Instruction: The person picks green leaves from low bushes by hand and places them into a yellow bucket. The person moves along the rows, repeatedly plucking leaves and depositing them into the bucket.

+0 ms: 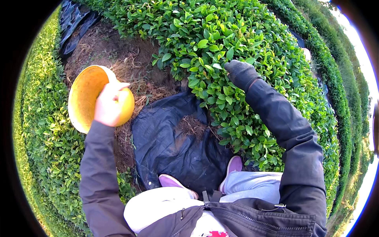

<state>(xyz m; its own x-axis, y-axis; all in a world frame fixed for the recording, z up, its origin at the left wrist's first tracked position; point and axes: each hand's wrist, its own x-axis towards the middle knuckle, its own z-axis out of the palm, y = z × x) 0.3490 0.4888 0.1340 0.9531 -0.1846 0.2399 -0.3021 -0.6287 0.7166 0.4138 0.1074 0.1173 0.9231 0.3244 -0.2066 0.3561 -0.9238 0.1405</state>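
Observation:
My bare left hand [109, 105] grips the rim of a yellow plastic bowl [84, 97], which is tipped so its mouth faces left. The part of the bowl's inside that shows has nothing in it; my hand hides some of it. On the right, my right hand [241, 74], in a dark dotted glove, is at the leaves of a clipped green hedge [219, 35], probably tea. Its fingers are curled, and a pale leaf [217, 66] lies by the fingertips. Whether they pinch anything is hidden.
Black plastic sheeting [160, 142] covers the ground before my pink shoes [235, 164], with dry plant litter [192, 127] on it. Bare soil [100, 44] and dry grass lie beyond. Another hedge row [50, 142] borders the left; more rows [334, 74] run along the right.

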